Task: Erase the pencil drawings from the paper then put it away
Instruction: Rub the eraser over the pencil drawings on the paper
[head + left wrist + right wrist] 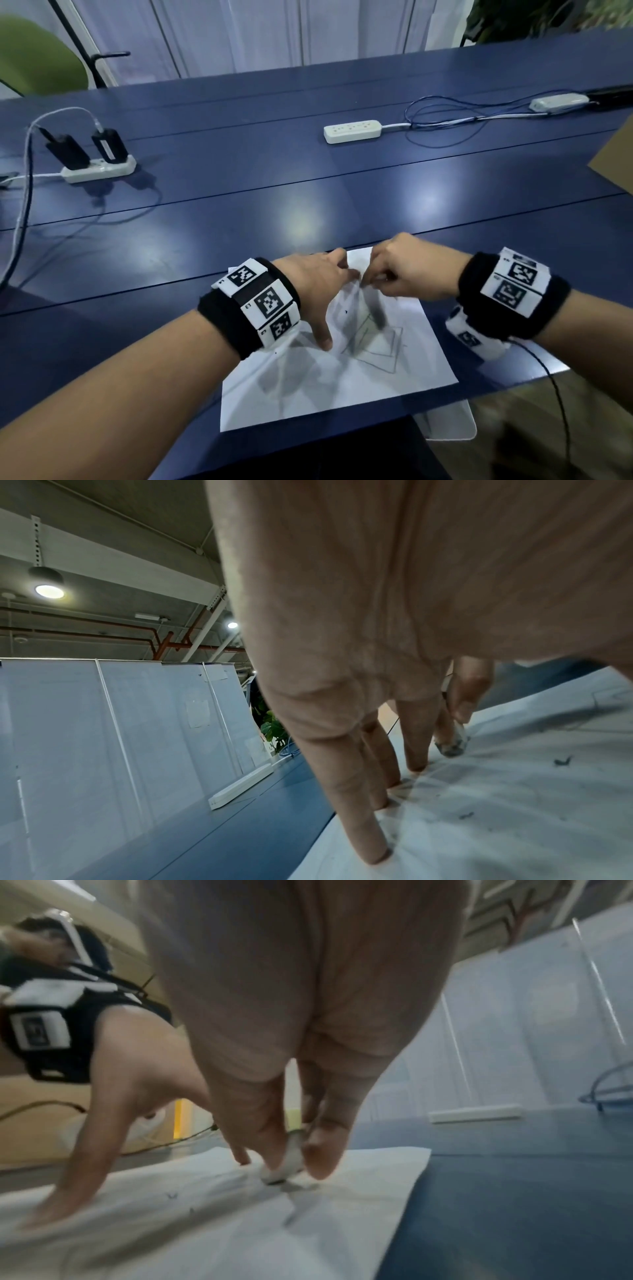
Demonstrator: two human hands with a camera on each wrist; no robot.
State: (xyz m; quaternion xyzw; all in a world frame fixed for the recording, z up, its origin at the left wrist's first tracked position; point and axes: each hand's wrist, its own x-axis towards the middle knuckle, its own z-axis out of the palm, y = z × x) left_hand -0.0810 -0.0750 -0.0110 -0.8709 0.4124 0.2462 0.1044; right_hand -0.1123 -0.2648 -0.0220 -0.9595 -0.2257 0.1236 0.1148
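White eraser (286, 1161) pinched in right hand (407, 270); left hand (311, 284) spread flat on paper (342, 383).

Overhead glare on table (301, 219); right-wrist view blurred.

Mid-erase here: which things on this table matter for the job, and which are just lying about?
In the job: paper; pencil drawings; eraser in right hand grip; left hand pressing the sheet flat.

Lying about: three power strips; cables; cardboard.
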